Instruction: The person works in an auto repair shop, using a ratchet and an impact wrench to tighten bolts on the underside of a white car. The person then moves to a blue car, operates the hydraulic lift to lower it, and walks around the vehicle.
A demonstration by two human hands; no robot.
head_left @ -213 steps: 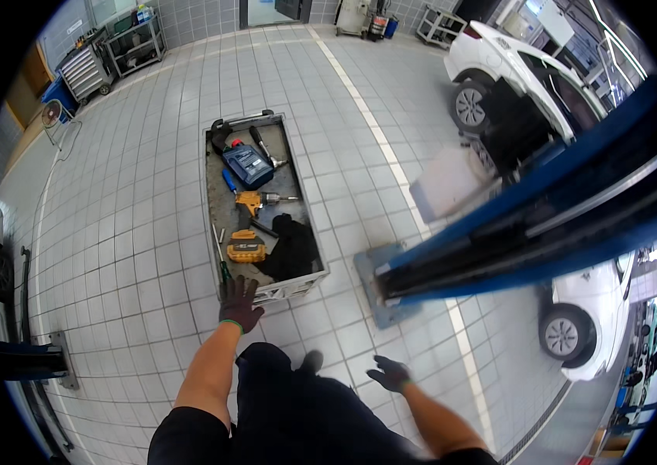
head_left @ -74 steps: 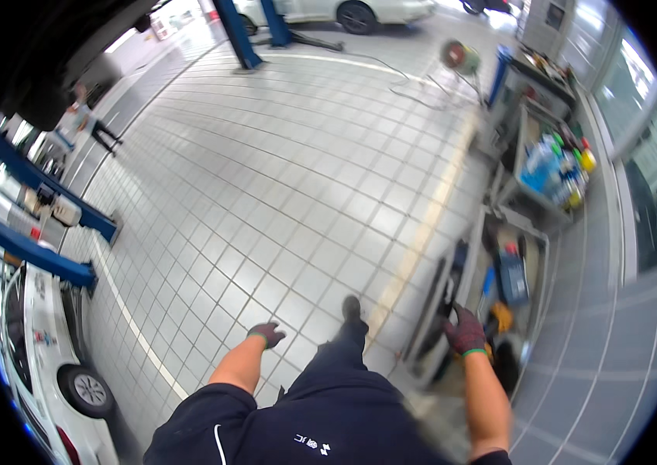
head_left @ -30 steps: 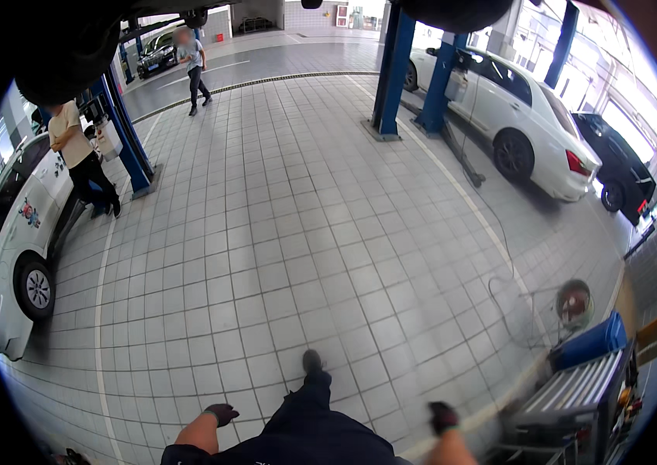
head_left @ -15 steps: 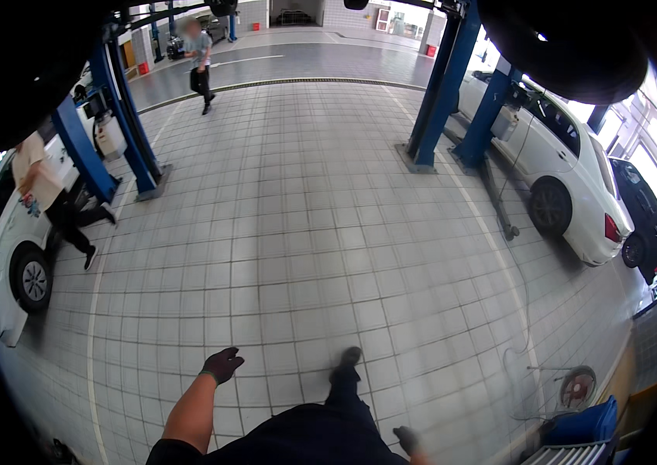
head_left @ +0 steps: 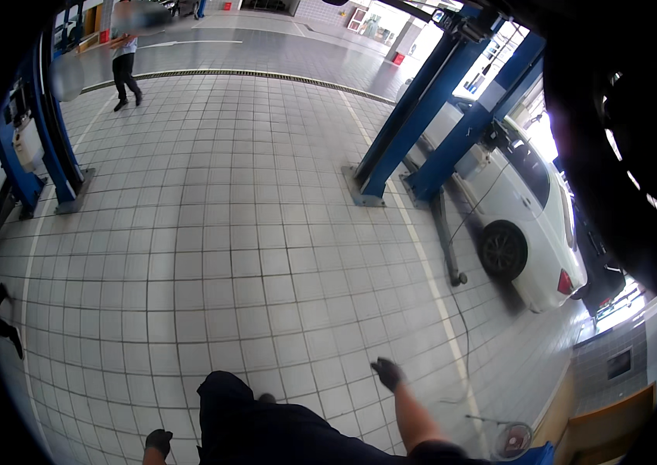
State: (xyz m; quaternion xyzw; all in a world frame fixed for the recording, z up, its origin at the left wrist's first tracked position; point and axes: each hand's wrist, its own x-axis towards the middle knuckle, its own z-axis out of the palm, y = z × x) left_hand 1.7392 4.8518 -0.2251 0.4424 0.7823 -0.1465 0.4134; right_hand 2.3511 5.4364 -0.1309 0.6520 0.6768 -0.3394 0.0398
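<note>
Both my hands wear dark gloves and hang in the air over the tiled floor, away from any object. My left hand (head_left: 159, 442) is low in the view, left of my dark-clothed leg (head_left: 224, 395). Its fingers are loosely bent, and nothing shows in them. My right hand (head_left: 387, 373) reaches forward on the right, fingers slightly apart with nothing held. The pale tiled floor (head_left: 235, 256) spreads out in front of me.
Blue lift posts stand at the left (head_left: 53, 132) and right (head_left: 414, 108). A lift arm (head_left: 448, 240) lies low beside a white car (head_left: 526, 194). A cable (head_left: 466, 325) trails toward a round floor fan (head_left: 513, 440). One person (head_left: 125, 62) walks ahead; another's legs (head_left: 5, 322) show at left.
The view has swung right and I have stepped on. My right hand has come forward, while my left has gone back. The near person at left has mostly left the view.
</note>
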